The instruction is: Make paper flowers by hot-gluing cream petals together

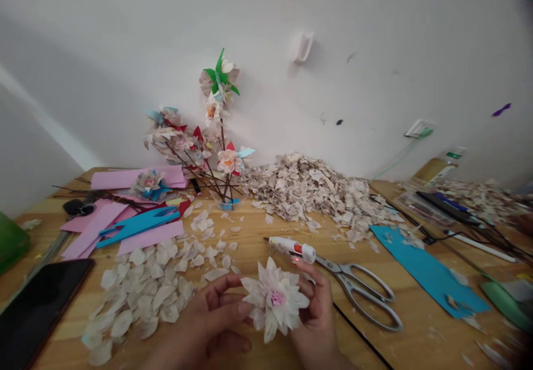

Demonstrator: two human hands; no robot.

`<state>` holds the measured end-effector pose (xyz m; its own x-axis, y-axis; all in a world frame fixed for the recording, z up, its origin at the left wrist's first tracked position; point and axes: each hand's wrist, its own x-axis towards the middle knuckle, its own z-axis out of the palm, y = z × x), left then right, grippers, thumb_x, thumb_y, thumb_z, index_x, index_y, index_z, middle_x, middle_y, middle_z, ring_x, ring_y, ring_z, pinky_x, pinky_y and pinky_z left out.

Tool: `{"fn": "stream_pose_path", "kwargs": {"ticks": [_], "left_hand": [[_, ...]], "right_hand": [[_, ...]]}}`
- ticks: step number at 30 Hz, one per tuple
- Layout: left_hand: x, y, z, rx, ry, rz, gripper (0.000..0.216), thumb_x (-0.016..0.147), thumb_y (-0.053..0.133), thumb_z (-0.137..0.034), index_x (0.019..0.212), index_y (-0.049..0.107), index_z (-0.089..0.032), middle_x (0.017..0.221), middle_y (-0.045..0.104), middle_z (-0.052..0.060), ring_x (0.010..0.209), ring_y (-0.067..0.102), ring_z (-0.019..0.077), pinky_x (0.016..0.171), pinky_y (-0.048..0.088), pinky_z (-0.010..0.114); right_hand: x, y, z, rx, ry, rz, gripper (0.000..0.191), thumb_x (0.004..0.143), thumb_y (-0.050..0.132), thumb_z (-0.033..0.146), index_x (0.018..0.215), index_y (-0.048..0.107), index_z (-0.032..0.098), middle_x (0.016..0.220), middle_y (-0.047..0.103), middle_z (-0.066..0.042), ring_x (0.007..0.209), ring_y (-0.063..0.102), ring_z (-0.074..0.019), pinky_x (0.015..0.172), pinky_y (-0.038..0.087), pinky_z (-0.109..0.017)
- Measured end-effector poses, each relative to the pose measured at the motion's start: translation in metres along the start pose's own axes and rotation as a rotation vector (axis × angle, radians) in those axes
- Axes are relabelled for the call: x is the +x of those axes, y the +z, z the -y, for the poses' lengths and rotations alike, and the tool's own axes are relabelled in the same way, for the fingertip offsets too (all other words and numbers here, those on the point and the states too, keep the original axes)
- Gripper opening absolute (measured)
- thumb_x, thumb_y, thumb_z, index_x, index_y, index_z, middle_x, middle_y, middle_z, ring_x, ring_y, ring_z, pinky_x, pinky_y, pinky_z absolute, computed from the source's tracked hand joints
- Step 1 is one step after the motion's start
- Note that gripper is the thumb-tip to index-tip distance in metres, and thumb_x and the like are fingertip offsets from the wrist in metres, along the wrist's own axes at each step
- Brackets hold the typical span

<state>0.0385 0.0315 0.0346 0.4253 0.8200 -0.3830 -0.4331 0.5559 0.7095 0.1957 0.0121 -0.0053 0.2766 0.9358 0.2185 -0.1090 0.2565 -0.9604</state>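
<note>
Black phone (pixel 45 309) — cut off at left edge; right hand (pixel 315 317) — partly behind flower (pixel 275 299).

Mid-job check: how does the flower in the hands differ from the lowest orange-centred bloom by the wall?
Centre: the held flower is pink, the bloom orange.
Trim: the held flower shows none; the bloom has red and light blue pieces beside it.
Place: the held flower is between the left hand and right hand; the bloom is near the wall.
Both have pale, layered petals.

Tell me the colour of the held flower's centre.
Pink; the centre shows best in the head view, amid whitish petals.
</note>
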Motion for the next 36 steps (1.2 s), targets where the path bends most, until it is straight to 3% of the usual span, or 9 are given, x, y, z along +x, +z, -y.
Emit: {"fn": "stream_pose_path", "kwargs": {"ticks": [6,12,16,19,25,30,36], "left_hand": [[-0.01,0.005,-0.012,0.034,-0.044,-0.038,0.025,0.066,0.066,-0.018,0.09,0.065,-0.017,0.078,0.073,0.007,0.069,0.066,0.0197,0.063,0.052,0.033],[-0.005,-0.005,-0.017,0.23,-0.094,0.075,0.048,0.057,0.059,-0.01,0.103,0.055,-0.018,0.074,0.072,0.005,0.072,0.066,0.0213,0.061,0.049,0.033],[0.001,-0.018,-0.008,0.355,0.017,0.201,0.062,0.055,0.055,-0.006,0.113,0.043,-0.024,0.066,0.069,-0.003,0.06,0.062,0.015,0.056,0.041,0.026],[0.001,-0.023,0.0,0.444,0.096,0.214,0.07,0.057,0.052,-0.004,0.121,0.033,-0.025,0.074,0.069,-0.003,0.07,0.063,0.0169,0.06,0.041,0.028],[-0.001,-0.024,0.009,0.396,0.148,0.256,0.077,0.059,0.057,-0.011,0.127,0.026,-0.029,0.082,0.067,-0.001,0.078,0.065,0.0215,0.071,0.045,0.037],[-0.003,-0.027,0.01,0.49,0.148,0.264,0.081,0.063,0.06,-0.016,0.133,0.022,-0.032,0.085,0.066,0.0,0.082,0.064,0.0225,0.074,0.045,0.04],[0.0,-0.022,0.009,0.331,0.207,0.294,0.079,0.065,0.064,-0.019,0.132,0.023,-0.034,0.085,0.067,0.0,0.081,0.065,0.0211,0.075,0.046,0.04]], "right_hand": [[-0.001,0.0,0.002,0.029,-0.011,0.024,0.056,0.067,0.072,0.026,0.109,0.037,0.034,0.082,0.068,0.0,0.07,0.069,-0.0205,0.058,0.054,-0.029],[-0.002,-0.002,-0.002,0.037,0.048,0.068,0.061,0.062,0.076,0.024,0.107,0.037,0.033,0.078,0.068,0.002,0.069,0.068,-0.0189,0.058,0.052,-0.026],[-0.002,-0.007,-0.004,0.007,0.13,0.147,0.065,0.059,0.079,0.025,0.108,0.036,0.029,0.077,0.067,0.001,0.068,0.066,-0.0188,0.064,0.051,-0.03],[0.0,-0.013,-0.006,-0.01,0.168,0.247,0.064,0.06,0.078,0.024,0.109,0.037,0.03,0.078,0.066,0.001,0.068,0.065,-0.0171,0.064,0.05,-0.029],[0.004,-0.02,-0.007,-0.078,0.18,0.401,0.061,0.066,0.074,0.019,0.111,0.035,0.032,0.081,0.064,0.002,0.066,0.064,-0.0149,0.059,0.048,-0.025],[0.005,-0.02,-0.005,-0.141,0.109,0.435,0.063,0.067,0.073,0.016,0.113,0.034,0.033,0.077,0.064,0.003,0.067,0.063,-0.0153,0.061,0.046,-0.025],[0.012,-0.008,0.001,0.072,0.302,0.278,0.078,0.053,0.081,0.009,0.11,0.033,0.031,0.066,0.06,0.008,0.054,0.058,-0.0125,0.054,0.044,-0.022]]}}
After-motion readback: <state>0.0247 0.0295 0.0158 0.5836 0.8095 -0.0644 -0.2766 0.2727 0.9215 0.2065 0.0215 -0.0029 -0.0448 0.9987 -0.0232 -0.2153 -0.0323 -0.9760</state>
